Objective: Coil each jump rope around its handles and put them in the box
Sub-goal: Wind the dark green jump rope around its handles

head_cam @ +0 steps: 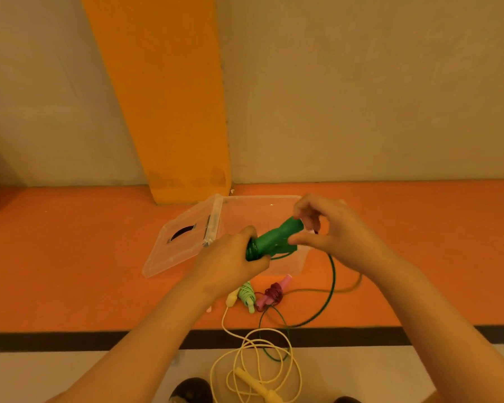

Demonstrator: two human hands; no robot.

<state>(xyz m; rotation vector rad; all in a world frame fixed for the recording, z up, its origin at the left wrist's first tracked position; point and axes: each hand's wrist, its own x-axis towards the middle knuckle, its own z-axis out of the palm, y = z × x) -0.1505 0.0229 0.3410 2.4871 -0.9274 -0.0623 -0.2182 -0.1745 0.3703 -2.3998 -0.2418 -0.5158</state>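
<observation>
Yellow rope [258, 388], white floor [26, 373], orange pillar [163, 97]

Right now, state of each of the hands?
Left hand: grips the green handles at the coiled end.
Right hand: pinches the green rope near the handles' other end.

Head view, sole camera: worn on the person's head, wide-angle, facing forward and down; left hand [230, 266] and right hand [336, 228] close below, floor [70, 257] and wall [361, 97] beyond.

Open box [253, 207] mouth beneath green jump rope [277, 237]; lid [181, 245] spread leftward, coiled ropes [246, 295] close in front.
</observation>
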